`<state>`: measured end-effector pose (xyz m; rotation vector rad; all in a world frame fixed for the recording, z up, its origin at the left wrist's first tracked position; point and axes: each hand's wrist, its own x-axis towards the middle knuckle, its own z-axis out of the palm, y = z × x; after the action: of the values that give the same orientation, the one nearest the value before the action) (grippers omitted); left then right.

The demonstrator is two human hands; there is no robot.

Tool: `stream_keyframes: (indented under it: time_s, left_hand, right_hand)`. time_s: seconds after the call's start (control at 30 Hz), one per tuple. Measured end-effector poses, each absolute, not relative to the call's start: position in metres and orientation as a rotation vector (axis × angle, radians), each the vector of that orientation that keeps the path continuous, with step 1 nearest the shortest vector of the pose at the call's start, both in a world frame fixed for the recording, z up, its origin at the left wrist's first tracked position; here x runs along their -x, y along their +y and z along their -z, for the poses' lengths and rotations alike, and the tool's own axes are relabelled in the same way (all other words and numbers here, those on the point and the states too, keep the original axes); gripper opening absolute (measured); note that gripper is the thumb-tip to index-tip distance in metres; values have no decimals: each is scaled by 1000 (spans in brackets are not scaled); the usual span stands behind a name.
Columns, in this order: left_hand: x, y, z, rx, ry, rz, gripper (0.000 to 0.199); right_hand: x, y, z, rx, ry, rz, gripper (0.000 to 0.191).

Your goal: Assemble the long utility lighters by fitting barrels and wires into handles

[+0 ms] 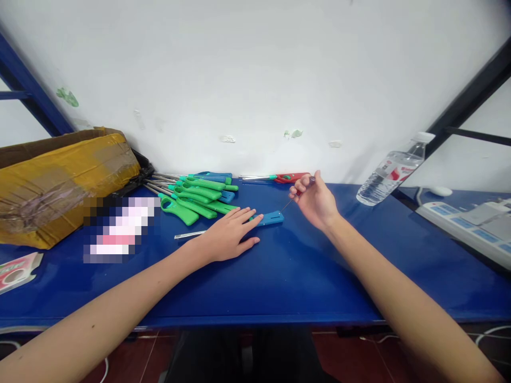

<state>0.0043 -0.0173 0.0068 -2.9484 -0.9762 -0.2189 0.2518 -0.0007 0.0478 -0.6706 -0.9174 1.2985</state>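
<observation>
A blue long-nosed lighter (273, 217) lies on the table with its metal tube pointing left. Across its middle rests my left hand (229, 234), palm down, fingers stretched out, hiding part of the body. My right hand (315, 199) is closed around the handle of a thin screwdriver (288, 205). The screwdriver's shaft slants down to the right end of the blue lighter; whether the tip touches cannot be made out. Left of my left hand is a pile of green lighters (195, 194), with blue ones among them. Against the wall lies a red lighter (293, 177).
A taped cardboard box (72, 186) stands at the left, beside a torn packet (18, 271) and a blurred-out patch. On the right are a tilted-looking water bottle (393, 170) and a power strip (459, 229). The white wall (255, 80) borders the blue table (279, 287).
</observation>
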Motion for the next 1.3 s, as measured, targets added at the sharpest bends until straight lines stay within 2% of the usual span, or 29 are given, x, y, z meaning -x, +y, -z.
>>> stream_keyframes:
  time_s: [0.13, 0.4, 0.7, 0.83, 1.1, 1.3]
  left_hand:
    - [-4, -16, -5, 2954, -967, 256, 58]
    - [-5, -16, -4, 2958, -967, 259, 59]
    - [-3, -15, -6, 2971, -957, 290, 57]
    - [-3, -14, -6, 2993, -964, 309, 56]
    - [-2, -14, -9, 2990, -988, 270, 57]
    - [-2, -14, -8, 2985, -967, 270, 57]
  right_hand:
    - [-250, -2, -48, 636, -931, -1325, 51]
    - [-250, -6, -51, 622, -932, -1352, 32]
    - [-249, 0, -46, 652, -960, -1343, 54]
    - [-249, -3, -48, 636, -936, -1367, 53]
    - [-252, 2, -45, 630, -848, -1351, 32]
    - [-255, 7, -40, 633, -857, -1353, 48]
